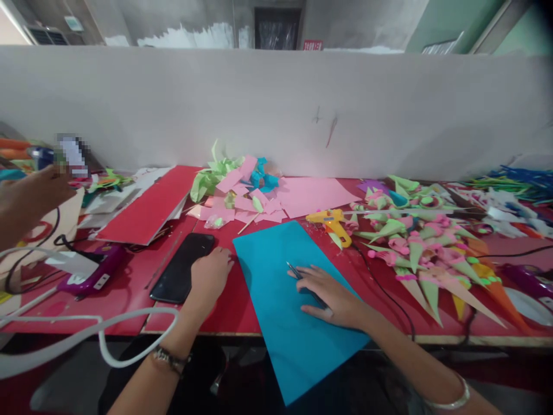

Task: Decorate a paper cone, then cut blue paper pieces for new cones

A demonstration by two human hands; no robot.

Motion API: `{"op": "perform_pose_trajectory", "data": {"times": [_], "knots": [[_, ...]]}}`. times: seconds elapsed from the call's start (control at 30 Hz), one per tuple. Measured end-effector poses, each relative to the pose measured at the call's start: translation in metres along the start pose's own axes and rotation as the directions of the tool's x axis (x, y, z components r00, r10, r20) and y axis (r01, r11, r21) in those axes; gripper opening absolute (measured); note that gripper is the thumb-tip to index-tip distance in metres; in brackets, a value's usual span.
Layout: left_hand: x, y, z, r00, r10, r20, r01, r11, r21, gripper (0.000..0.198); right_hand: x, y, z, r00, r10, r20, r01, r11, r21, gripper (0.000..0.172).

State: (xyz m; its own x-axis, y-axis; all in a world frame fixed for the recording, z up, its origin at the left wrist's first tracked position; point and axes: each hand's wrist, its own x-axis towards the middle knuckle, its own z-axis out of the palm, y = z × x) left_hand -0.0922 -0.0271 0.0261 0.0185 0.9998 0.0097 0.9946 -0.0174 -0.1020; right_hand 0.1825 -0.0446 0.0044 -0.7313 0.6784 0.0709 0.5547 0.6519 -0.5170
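Observation:
A blue paper sheet [276,282] lies on the red table [233,305] and hangs over its front edge. My right hand [330,294] rests flat on the sheet with a thin dark tool, perhaps a pen or scissors [298,274], under its fingers. My left hand [211,274] sits curled on the table just left of the sheet, touching the edge of a black phone [181,268]. What the left fingers hold, if anything, is hidden.
A yellow glue gun [330,222] lies behind the sheet. Several paper cones [423,253] cover the right side. Pink and green paper scraps [242,193] pile at the back, beside a red board [149,207]. A purple glue gun [93,274] and white cable [99,334] lie left. Another person's hand [30,193] is at far left.

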Motion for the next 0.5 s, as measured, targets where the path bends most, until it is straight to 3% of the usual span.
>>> {"op": "perform_pose_trajectory", "data": {"times": [0.17,0.37,0.5], "knots": [[0.014,-0.004,-0.003,1.0,-0.02,0.003,0.019,0.998,0.055,0.031,-0.003,0.005,-0.003,0.999,-0.046,-0.006,0.046,0.999,-0.002,0.024],[0.026,-0.023,-0.021,0.962,-0.234,-0.143,0.242,0.969,0.043,0.039,-0.002,0.009,-0.006,0.995,-0.092,-0.024,0.092,0.996,0.0,0.022],[0.036,-0.045,-0.04,0.925,-0.339,-0.17,0.348,0.937,0.028,0.043,-0.001,0.011,-0.006,0.995,-0.099,-0.027,0.099,0.995,0.004,0.021]]}}
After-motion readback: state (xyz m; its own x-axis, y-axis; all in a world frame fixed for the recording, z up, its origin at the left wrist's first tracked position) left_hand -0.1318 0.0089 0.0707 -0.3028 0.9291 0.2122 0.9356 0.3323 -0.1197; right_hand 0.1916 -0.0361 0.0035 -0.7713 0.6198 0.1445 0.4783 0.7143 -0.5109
